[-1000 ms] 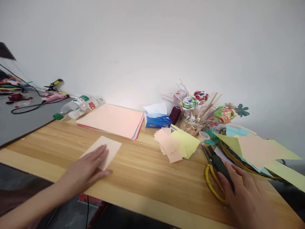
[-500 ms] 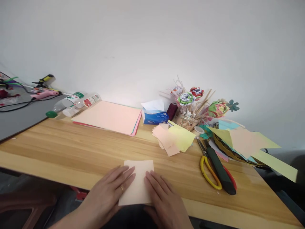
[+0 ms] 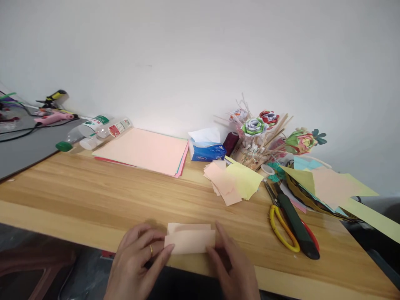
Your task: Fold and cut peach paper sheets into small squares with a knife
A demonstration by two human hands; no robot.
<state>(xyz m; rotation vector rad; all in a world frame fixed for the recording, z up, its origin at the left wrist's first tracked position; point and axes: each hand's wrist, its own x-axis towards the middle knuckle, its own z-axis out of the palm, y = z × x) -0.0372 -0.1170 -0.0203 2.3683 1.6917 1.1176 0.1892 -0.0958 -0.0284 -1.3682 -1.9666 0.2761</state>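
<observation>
A small pale peach sheet of paper (image 3: 190, 243) is near the table's front edge, its near part folded up and over, with the far edge showing behind the fold. My left hand (image 3: 140, 256) pinches the paper's left side, thumb in front and fingers behind; a gold ring is on one finger. On the right side, my right hand (image 3: 230, 260) grips the paper between its thumb and fingers. The fold is raised and not pressed flat.
Beyond the hands lie small peach and yellow sheets (image 3: 226, 183), a large paper stack (image 3: 143, 150) and a blue tissue pack (image 3: 206, 151). Yellow-handled scissors (image 3: 284, 229) lie beside a dark green cutter (image 3: 295, 223) to the right. Paper flowers (image 3: 254, 126) stand at the back.
The paper lay flat under both hands; now its near edge is lifted and folded away from me. Both hands have gone from lying flat to pinching the sides. The view has shifted slightly.
</observation>
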